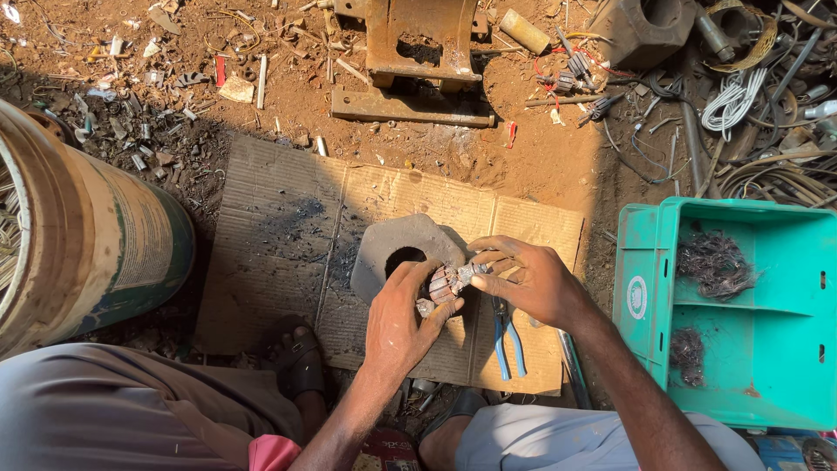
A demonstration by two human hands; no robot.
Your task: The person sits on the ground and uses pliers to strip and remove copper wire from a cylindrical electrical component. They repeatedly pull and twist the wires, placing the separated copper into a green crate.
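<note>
- Armature (443, 284), small and copper-wound, gripped by left hand (399, 324) over the cardboard's (270, 253) middle; right hand (523, 279) pinches its shaft end. Windings look intact (stripping seemingly barely begun).
- Pliers (508, 336), blue-handled, idle near the cardboard's front edge.
- Block (397, 249), grey, holed, just behind.
- Crate (750, 323), green, holding wire tufts.
- Drum (83, 231); scrap beyond.

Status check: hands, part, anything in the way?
Left hand and right hand both gripping small motor rotor over metal block. Pliers on cardboard. Nothing obstructing.
</note>
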